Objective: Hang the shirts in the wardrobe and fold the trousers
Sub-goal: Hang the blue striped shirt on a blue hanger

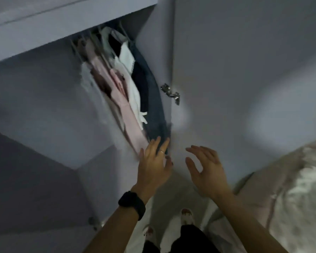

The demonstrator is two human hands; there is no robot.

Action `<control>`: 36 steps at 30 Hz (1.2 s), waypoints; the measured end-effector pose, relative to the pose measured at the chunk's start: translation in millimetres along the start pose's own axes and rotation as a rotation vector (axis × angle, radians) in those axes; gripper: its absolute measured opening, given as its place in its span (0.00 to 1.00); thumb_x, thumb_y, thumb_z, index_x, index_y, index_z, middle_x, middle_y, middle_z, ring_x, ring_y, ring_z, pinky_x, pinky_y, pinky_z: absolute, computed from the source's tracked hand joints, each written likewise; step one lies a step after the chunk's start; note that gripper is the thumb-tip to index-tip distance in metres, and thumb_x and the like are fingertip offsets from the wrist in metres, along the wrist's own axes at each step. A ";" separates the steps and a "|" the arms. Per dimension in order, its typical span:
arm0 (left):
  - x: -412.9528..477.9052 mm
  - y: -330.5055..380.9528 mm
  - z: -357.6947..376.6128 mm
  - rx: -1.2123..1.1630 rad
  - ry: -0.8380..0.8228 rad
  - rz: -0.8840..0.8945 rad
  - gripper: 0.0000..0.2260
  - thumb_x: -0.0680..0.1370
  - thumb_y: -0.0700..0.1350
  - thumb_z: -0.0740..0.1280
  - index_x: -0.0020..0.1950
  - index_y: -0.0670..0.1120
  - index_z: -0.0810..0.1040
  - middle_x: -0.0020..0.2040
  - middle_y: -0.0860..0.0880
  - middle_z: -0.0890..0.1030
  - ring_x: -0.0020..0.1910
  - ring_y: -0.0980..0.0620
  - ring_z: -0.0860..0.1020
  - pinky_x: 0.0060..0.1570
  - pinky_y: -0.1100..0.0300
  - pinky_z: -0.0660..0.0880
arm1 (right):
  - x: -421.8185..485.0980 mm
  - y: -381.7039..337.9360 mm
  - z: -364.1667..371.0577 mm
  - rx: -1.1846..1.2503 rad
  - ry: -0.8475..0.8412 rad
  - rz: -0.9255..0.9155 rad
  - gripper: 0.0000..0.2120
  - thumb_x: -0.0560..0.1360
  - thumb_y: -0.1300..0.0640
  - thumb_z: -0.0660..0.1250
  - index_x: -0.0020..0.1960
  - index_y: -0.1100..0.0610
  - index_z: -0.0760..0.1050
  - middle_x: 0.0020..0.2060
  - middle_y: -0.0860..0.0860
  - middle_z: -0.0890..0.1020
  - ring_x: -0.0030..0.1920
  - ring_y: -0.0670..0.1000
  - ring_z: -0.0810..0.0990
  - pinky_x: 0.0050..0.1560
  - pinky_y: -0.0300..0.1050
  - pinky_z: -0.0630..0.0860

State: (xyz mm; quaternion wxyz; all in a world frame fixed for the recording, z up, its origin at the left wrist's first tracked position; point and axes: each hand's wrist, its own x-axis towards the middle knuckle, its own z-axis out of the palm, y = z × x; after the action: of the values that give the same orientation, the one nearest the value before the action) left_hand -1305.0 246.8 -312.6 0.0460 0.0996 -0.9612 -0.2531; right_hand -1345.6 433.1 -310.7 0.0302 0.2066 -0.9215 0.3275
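Observation:
Several garments hang on hangers inside the open wardrobe: a dark blue shirt at the right end, white tops beside it, pink ones further left. My left hand, with a black wristband and a ring, reaches up with straight fingers touching the blue shirt's lower hem. My right hand hovers just right of it, fingers spread and relaxed, holding nothing. The picture is blurred.
The wardrobe door stands open on the right, with a metal hinge. A bed with a pale cover lies at lower right. My feet in slippers stand on the floor below.

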 end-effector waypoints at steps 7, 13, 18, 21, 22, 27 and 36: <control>-5.3 47.3 51.8 0.062 -0.396 0.406 0.29 0.84 0.52 0.60 0.83 0.56 0.51 0.83 0.52 0.51 0.82 0.49 0.50 0.78 0.41 0.51 | -117.0 28.1 -33.3 -0.153 0.255 0.409 0.21 0.80 0.44 0.61 0.68 0.51 0.79 0.67 0.52 0.79 0.68 0.57 0.75 0.64 0.54 0.76; -47.6 125.8 93.4 0.055 -0.605 0.773 0.29 0.83 0.50 0.61 0.82 0.54 0.55 0.82 0.50 0.56 0.81 0.50 0.53 0.78 0.43 0.52 | -239.6 35.1 -64.2 -0.250 0.497 0.802 0.17 0.78 0.49 0.65 0.66 0.51 0.79 0.71 0.54 0.75 0.66 0.60 0.75 0.66 0.53 0.72; -85.1 199.9 136.0 0.088 -0.731 0.991 0.30 0.82 0.52 0.61 0.83 0.55 0.54 0.82 0.51 0.55 0.79 0.47 0.57 0.77 0.47 0.56 | -310.4 41.4 -85.9 -0.215 0.673 1.072 0.16 0.80 0.47 0.66 0.67 0.49 0.78 0.73 0.52 0.73 0.69 0.60 0.72 0.66 0.55 0.71; -110.1 245.3 157.3 0.093 -0.791 1.088 0.29 0.82 0.50 0.61 0.82 0.55 0.56 0.82 0.52 0.55 0.79 0.48 0.58 0.76 0.48 0.59 | -346.7 52.0 -98.5 -0.168 0.728 1.221 0.17 0.80 0.48 0.67 0.68 0.49 0.77 0.73 0.50 0.73 0.71 0.58 0.70 0.67 0.53 0.69; -118.4 259.1 164.6 0.092 -0.803 1.123 0.29 0.82 0.50 0.61 0.82 0.55 0.56 0.82 0.52 0.55 0.79 0.48 0.58 0.76 0.49 0.59 | -357.5 56.3 -102.6 -0.165 0.739 1.249 0.18 0.80 0.48 0.67 0.69 0.49 0.77 0.73 0.50 0.73 0.71 0.58 0.70 0.68 0.52 0.69; -158.6 323.3 203.6 0.155 -0.870 1.235 0.29 0.82 0.50 0.61 0.82 0.55 0.56 0.83 0.52 0.54 0.80 0.51 0.54 0.78 0.48 0.54 | -415.7 82.3 -118.7 -0.117 0.797 1.372 0.19 0.80 0.49 0.67 0.70 0.51 0.76 0.73 0.51 0.73 0.71 0.59 0.70 0.69 0.52 0.67; -173.8 417.4 274.0 0.216 -0.945 1.295 0.29 0.83 0.50 0.59 0.83 0.55 0.54 0.83 0.53 0.51 0.81 0.53 0.49 0.79 0.44 0.50 | -472.5 156.2 -155.4 -0.036 0.801 1.503 0.22 0.79 0.48 0.68 0.72 0.51 0.74 0.73 0.52 0.73 0.71 0.60 0.71 0.69 0.55 0.70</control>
State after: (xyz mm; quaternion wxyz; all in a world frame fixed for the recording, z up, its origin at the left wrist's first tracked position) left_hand -1243.7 770.6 -350.0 -0.2374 -0.5906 -0.7651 -0.0973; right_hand -989.2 808.8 -371.5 0.1320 -0.5920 -0.7386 0.2941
